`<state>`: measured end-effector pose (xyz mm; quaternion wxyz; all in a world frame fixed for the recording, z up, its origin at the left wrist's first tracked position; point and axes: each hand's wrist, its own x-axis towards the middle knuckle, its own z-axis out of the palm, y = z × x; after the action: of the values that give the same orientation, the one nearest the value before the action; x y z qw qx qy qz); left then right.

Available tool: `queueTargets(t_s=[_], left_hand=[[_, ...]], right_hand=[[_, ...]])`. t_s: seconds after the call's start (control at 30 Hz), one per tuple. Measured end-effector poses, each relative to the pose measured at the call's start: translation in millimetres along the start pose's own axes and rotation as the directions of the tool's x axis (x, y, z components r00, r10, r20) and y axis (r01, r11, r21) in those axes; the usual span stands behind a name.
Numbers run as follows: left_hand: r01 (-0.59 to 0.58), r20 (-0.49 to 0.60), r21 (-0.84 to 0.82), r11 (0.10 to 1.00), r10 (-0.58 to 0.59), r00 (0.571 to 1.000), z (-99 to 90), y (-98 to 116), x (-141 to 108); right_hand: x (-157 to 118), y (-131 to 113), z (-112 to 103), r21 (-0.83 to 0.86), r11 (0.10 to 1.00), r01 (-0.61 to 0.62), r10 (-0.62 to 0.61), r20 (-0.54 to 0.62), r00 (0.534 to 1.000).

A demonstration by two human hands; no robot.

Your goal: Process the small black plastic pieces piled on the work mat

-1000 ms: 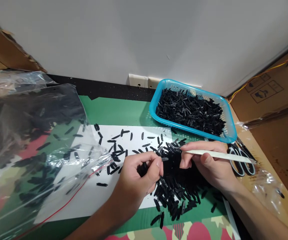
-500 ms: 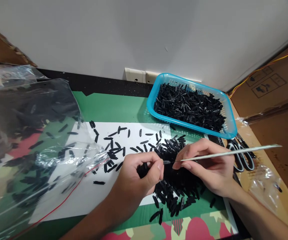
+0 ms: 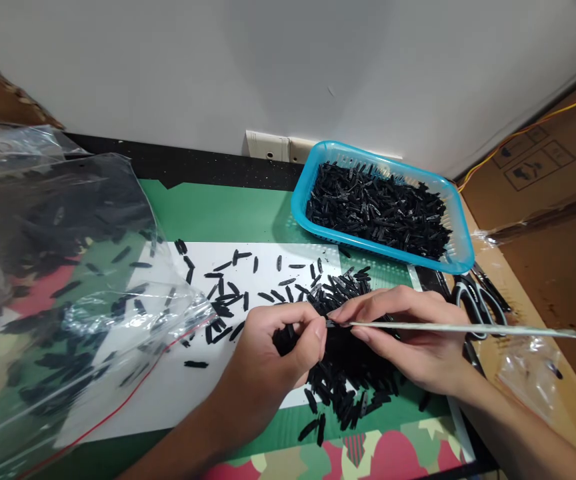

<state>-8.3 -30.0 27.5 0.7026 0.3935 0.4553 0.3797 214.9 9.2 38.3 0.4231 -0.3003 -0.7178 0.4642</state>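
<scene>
My left hand [image 3: 281, 347] pinches one end of a small black strip-like piece [image 3: 332, 324] between thumb and forefinger. More black pieces show dark in the hollow of that hand; I cannot tell whether it holds them or they lie behind. In my right hand [image 3: 413, 333] is a thin pale stick [image 3: 488, 328], held like a pen, its fine tip at the black piece. Its forefinger reaches over the piece, close to the left fingertips. Beneath both hands lies a heap of black pieces [image 3: 341, 393], partly hidden by them.
Loose black pieces lie on white paper [image 3: 133, 407] over a green patterned mat [image 3: 218, 207]. Behind stands a blue basket [image 3: 383, 251] full of such pieces. A clear zip bag [image 3: 103, 313] covers the left. Scissors [image 3: 481, 310] and a cardboard box [image 3: 558, 247] are at right.
My right hand has moved left, bringing its forefinger and the stick's tip to the black piece. The stick's far end has dropped. My left hand stays almost still.
</scene>
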Motion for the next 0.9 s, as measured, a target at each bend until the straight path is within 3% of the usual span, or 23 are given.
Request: queueTargets(t_s=[0.37, 0.77, 0.9], left_hand=[[0.000, -0.019, 0.025, 1.000, 0.001, 1.000, -0.6, -2.6, 1.2], [0.118, 0.132, -0.223, 0.968, -0.090, 0.987, 0.2, 6.0, 4.0], [0.155, 0.147, -0.258, 0.954, -0.120, 0.982, -0.6, 3.9, 4.2]], right_hand=[[1.6, -2.1, -2.5, -0.088, 0.994, 0.062, -0.055, 0.079, 0.995], [2.7, 1.7, 1.3, -0.145, 0.969, 0.201, -0.186, 0.112, 0.976], [-1.9, 6.3, 12.7, -0.289, 0.898, 0.333, -0.338, 0.033, 0.941]])
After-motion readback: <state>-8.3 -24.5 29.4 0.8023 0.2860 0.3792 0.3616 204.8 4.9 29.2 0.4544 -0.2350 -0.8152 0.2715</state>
